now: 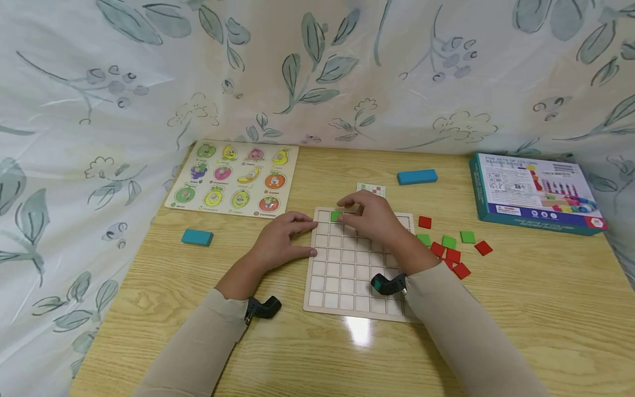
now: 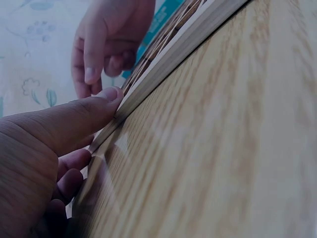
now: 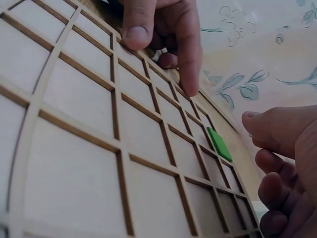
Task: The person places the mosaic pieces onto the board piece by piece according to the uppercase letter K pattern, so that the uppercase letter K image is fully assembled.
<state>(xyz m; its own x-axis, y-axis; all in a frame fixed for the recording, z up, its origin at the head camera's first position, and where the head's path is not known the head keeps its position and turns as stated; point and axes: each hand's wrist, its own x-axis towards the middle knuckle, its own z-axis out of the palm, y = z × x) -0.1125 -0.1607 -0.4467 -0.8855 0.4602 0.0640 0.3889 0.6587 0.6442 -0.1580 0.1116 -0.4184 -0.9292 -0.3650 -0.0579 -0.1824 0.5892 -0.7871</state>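
Observation:
A pale wooden grid board lies in the middle of the table. One green tile sits in the second cell of its far row; in the right wrist view the green tile lies flat in its cell. My left hand rests on the board's left edge, with its thumb pressed against the rim. My right hand hovers over the far row just right of the green tile. Its fingers are loosely curled and hold nothing.
Loose red and green tiles lie right of the board, with a small pattern card behind it. A fruit peg puzzle is at the back left and a teal box at the right. Two teal blocks lie apart. Leaf-print cloth surrounds the table.

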